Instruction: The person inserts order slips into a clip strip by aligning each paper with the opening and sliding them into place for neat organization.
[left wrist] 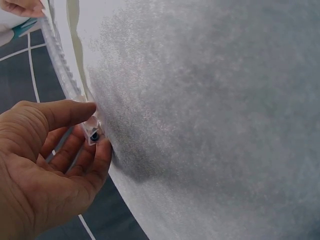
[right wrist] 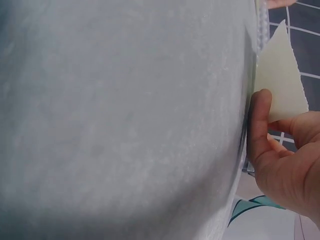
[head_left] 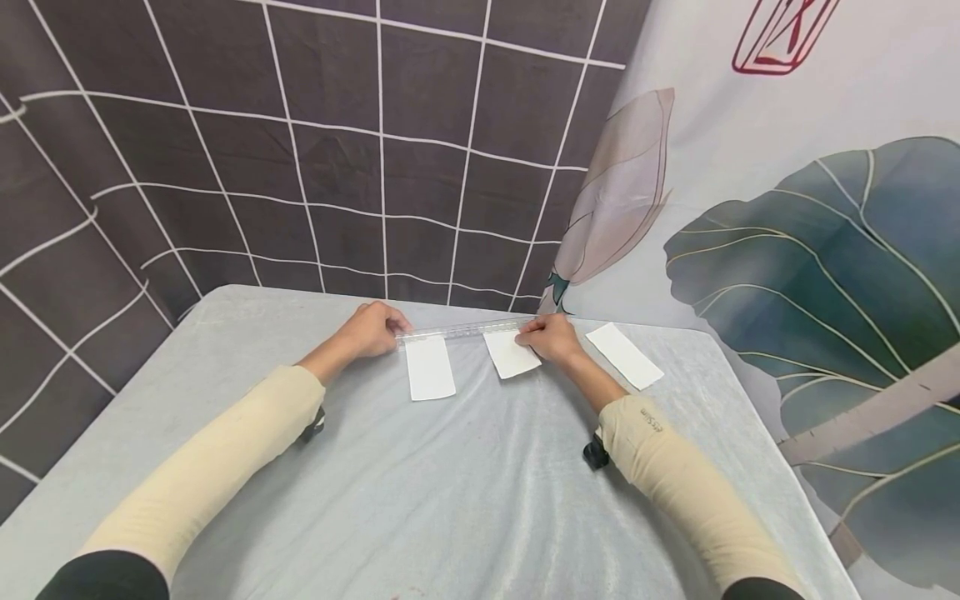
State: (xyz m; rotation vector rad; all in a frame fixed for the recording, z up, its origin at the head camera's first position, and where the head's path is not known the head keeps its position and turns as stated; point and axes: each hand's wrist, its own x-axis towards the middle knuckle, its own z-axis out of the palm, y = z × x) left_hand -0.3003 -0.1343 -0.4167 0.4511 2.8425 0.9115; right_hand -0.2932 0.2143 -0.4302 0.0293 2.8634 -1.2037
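A clear plastic ruler (head_left: 467, 329) lies crosswise near the far edge of the table. My left hand (head_left: 369, 330) pinches its left end between thumb and fingers; in the left wrist view a small hole shows at that end of the ruler (left wrist: 93, 134). At the ruler's right end, my right hand (head_left: 553, 338) pinches a small white piece of paper (head_left: 510, 360). This paper (right wrist: 281, 82) tilts up from the cloth in the right wrist view, and one edge looks rough. A longer white paper (head_left: 432, 373) lies at the ruler's left part, its top edge along the ruler.
Another white paper strip (head_left: 625, 356) lies slanted to the right of my right hand. A pale grey cloth (head_left: 450, 500) with soft folds covers the table. Behind it hangs a dark curtain with white grid lines (head_left: 330, 150); a leaf-printed sheet (head_left: 825, 250) hangs at the right.
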